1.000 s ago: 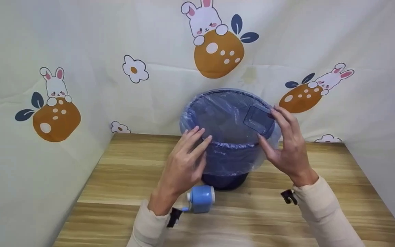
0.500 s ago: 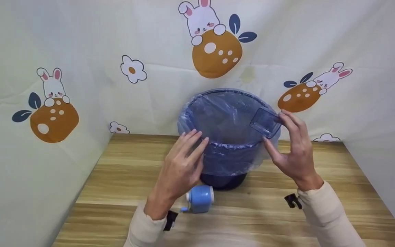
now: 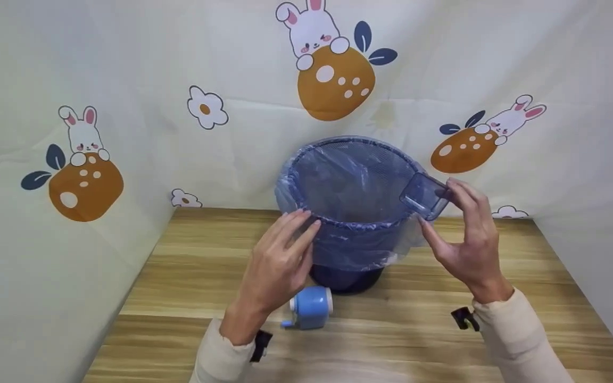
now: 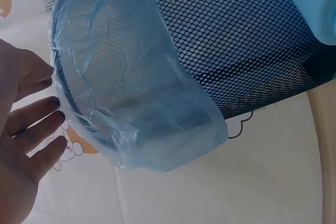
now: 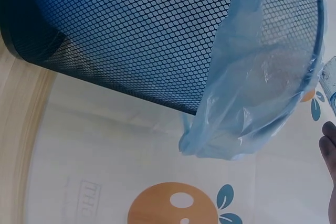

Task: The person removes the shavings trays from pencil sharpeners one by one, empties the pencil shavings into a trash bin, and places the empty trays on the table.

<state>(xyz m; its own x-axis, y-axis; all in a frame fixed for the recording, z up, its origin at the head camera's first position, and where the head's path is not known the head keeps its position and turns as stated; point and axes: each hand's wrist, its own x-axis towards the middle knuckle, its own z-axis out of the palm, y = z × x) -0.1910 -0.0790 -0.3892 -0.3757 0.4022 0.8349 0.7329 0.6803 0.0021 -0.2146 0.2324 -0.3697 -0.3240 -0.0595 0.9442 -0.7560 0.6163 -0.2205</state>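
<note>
A mesh bin [image 3: 346,279] stands on the table with a translucent blue bag [image 3: 359,247] folded over its rim. My right hand [image 3: 469,244] pinches a small clear plastic tray [image 3: 423,197] between thumb and fingers, over the bin's right rim. That tray [image 5: 329,80] shows partly at the right edge of the right wrist view. At the left front of the rim is my left hand [image 3: 280,260], its fingers loosely extended and holding nothing. In the left wrist view, a small gap shows between its fingertips [image 4: 58,145] and the bag. A blue hand-crank pencil sharpener [image 3: 312,308] sits before the bin.
The wood-grain table [image 3: 195,287] extends to both sides of the bin. Behind it hangs a pale cloth [image 3: 253,149] printed with rabbits and orange fruit, close to the bin's back. More cloth hangs along the left and right sides.
My right hand has moved right and slightly down with the tray, from over the bin's opening to its right rim. The left hand has shifted slightly left and down.
</note>
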